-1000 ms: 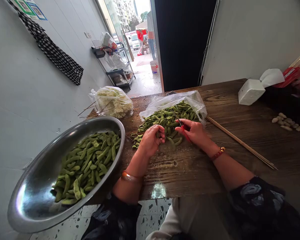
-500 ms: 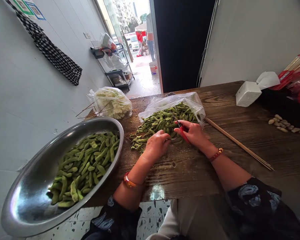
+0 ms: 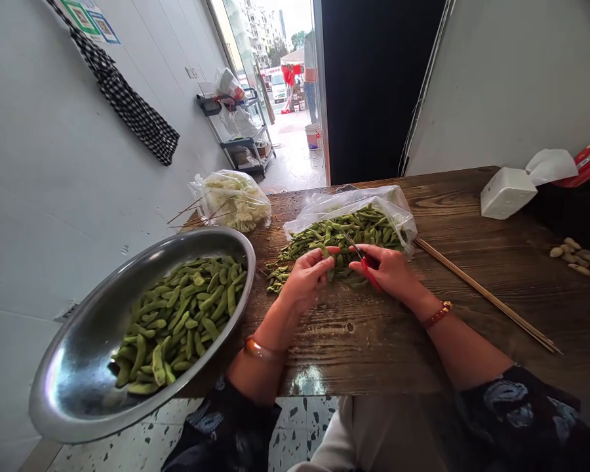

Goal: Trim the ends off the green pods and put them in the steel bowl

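Observation:
Pinched between the thumb and fingers of my left hand [image 3: 305,274] is a green edamame pod [image 3: 325,253]. My right hand [image 3: 391,270] is closed around red-handled scissors [image 3: 368,269], whose blades point up and left beside that pod. Just beyond both hands, a heap of edamame pods [image 3: 368,221] lies partly inside a clear plastic bag [image 3: 319,208] on the wooden table [image 3: 373,347]. To the left stands a large steel basin [image 3: 73,367], tilted in view, with many edamame pods [image 3: 181,314] in it.
A bag of cauliflower [image 3: 240,204] with thin sticks sits behind the basin. Bamboo skewers [image 3: 486,293] lie right of the pods. Further right are a white tissue box [image 3: 506,193] and several peanuts [image 3: 577,254]. A cart [image 3: 240,134] stands near the doorway.
My left hand has turned and opened out slightly, bringing the pod up into sight near the scissors. The scissors stay in my right hand. The whole view has shifted, with things appearing further right.

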